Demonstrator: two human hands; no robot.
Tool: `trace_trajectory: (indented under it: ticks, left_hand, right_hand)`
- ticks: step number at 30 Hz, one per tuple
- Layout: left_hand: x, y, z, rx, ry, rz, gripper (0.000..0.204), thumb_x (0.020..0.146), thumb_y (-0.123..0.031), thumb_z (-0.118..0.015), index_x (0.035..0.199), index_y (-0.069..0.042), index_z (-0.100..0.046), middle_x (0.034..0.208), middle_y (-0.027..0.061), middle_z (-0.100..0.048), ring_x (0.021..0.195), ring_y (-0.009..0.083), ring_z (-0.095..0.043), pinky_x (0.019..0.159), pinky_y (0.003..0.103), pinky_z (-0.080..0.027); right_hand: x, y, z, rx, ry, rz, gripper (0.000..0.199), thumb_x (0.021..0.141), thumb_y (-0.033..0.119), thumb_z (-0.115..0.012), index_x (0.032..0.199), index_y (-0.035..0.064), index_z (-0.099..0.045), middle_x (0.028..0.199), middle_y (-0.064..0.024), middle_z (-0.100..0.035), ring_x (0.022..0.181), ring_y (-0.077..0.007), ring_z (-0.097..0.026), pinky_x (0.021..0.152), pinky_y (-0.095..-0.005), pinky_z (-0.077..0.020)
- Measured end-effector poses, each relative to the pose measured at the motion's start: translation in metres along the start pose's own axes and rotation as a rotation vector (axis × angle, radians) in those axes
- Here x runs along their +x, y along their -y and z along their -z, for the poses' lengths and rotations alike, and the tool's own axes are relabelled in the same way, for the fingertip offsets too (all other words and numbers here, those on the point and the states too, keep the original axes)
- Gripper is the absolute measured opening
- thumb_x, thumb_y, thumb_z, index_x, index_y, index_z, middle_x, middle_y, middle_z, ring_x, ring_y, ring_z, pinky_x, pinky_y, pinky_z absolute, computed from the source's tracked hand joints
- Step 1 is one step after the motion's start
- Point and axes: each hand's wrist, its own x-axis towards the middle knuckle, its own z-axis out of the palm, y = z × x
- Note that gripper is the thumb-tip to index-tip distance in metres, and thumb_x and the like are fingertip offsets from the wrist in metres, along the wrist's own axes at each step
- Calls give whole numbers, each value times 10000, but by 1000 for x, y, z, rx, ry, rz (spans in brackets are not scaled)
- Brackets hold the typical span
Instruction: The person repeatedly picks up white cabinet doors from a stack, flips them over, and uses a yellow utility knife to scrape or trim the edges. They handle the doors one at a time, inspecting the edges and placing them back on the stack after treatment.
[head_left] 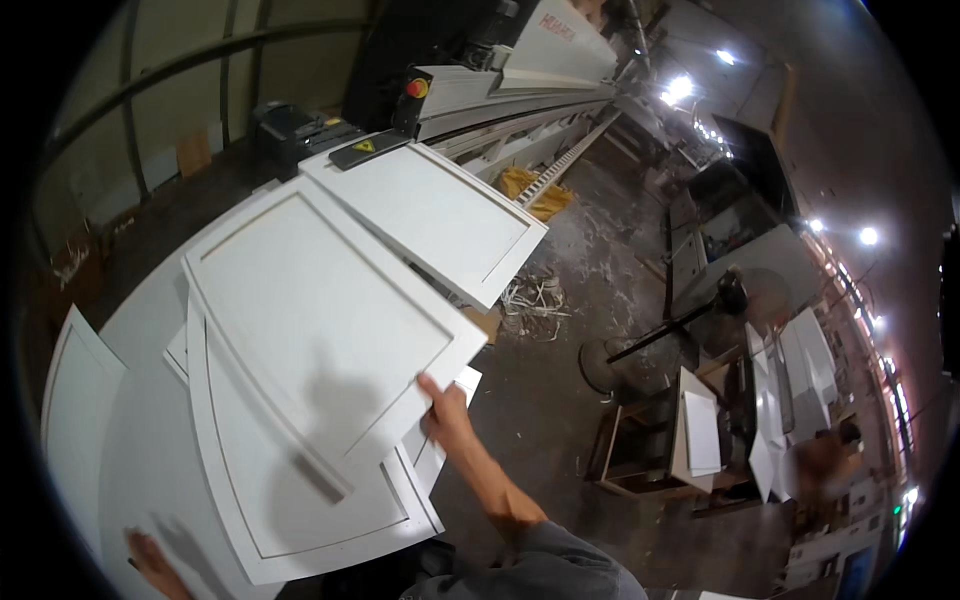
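Note:
A white cabinet door (330, 300) with a recessed centre panel lies tilted on top of a stack of similar doors. My right hand (447, 412) grips its near right edge, the thumb on the upper face and the other fingers hidden below. Under it, a second white cabinet door (330, 520) shows its front part, partly in shadow. Low at the left, my left hand (152, 562) is apart from the doors, over the white worktop (150, 430), its fingers stretched out and holding nothing.
Another white door (440, 215) lies beyond, against the long machine (510, 90) with a red stop button (417, 88). A white panel (75, 400) rests at the far left. A floor fan (735, 295), a wooden cart (650, 450) and strip scraps (537, 300) stand or lie on the right.

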Motion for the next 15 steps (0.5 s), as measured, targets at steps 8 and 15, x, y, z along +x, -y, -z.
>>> trace_trajectory:
  ticks: [8,15]
  left_hand:
    - [-115,-340,-39,-1454,969,633,459,994,-295,-567,1309,36,-524,1219,139,-630,1094,248,-619,946,401,-503]
    - [-121,-291,-51,-1419,929,772,484,910,-182,-713,1271,67,-507,1156,183,-625,977,304,-652,875,424,-550]
  right_hand:
    - [-160,24,-8,-66,83,288,412,862,168,-745,1165,-62,-586,1026,-105,-671,919,-165,-622,822,-316,-505]
    - [-243,43,-43,-202,355,430,448,865,182,-758,1192,-54,-564,977,-55,-656,876,-91,-581,796,-257,-461]
